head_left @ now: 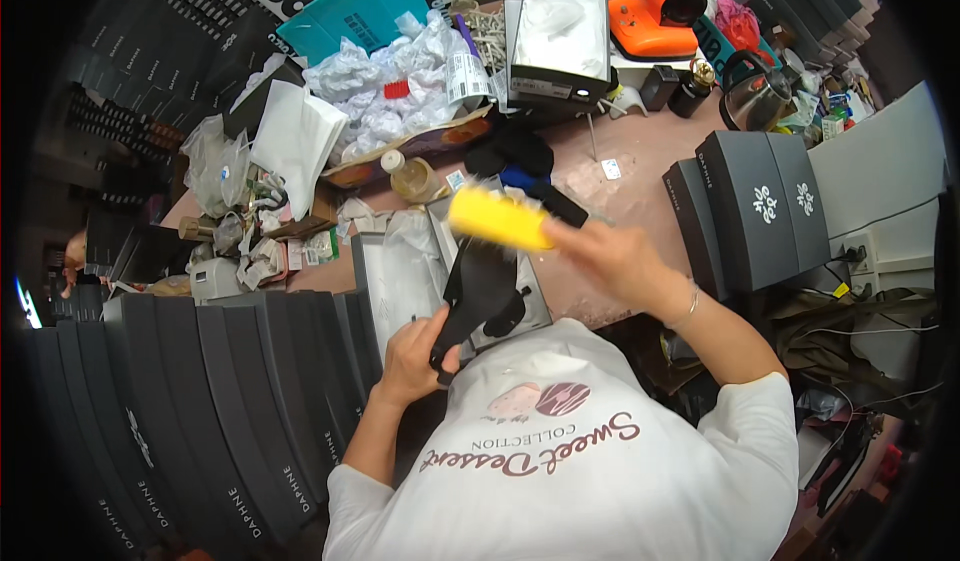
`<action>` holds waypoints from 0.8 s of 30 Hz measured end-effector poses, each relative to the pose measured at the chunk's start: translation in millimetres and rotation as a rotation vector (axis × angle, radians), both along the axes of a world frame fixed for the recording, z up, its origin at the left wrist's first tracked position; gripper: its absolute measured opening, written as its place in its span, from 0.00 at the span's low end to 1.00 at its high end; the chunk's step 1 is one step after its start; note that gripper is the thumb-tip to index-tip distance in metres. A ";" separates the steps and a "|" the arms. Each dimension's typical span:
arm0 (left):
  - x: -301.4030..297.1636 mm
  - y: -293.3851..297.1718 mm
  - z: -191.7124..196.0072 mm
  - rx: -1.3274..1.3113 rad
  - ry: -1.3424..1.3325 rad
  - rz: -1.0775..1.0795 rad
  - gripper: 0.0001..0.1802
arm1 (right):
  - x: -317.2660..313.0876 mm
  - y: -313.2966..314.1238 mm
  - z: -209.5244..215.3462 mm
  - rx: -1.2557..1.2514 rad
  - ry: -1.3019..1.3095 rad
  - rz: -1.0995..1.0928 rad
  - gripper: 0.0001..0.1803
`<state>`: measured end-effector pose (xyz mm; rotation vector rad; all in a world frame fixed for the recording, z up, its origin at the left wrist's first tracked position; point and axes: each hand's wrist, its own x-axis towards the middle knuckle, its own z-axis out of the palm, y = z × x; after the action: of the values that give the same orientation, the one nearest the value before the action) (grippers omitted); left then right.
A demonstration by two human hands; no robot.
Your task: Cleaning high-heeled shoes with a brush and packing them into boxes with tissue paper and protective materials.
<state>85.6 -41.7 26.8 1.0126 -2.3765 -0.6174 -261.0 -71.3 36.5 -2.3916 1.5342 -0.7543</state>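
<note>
My left hand [408,361] is closed around the narrow end of a black shoe [484,279], holding it tilted in front of my body. In my right hand [618,263] is a yellow brush [495,219], gripped by one end. Its bristles look blurred, and it is just above the far end of the shoe; I cannot tell whether they touch. Below the shoe lies an open grey shoe box [372,279] with white tissue paper [410,244] in it. Another black piece, perhaps the second shoe, shows partly behind the held one.
Grey shoe boxes [225,391] stand in a row at left, more boxes [762,211] at right. A bottle of yellowish liquid [412,179] and black cloth [510,151] lie beyond my hands. Farther back are crumpled paper [385,121], an orange device [655,16] and a kettle [752,96].
</note>
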 end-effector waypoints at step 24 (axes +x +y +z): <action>-81.9 -6.9 -17.8 0.480 1.105 0.225 0.53 | 122.9 31.2 -50.9 1.113 -1.442 0.141 0.46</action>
<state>3.7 -48.6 9.0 0.7725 -1.1554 -1.2744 -138.1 -40.0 -14.3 -0.6844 0.7057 -0.8720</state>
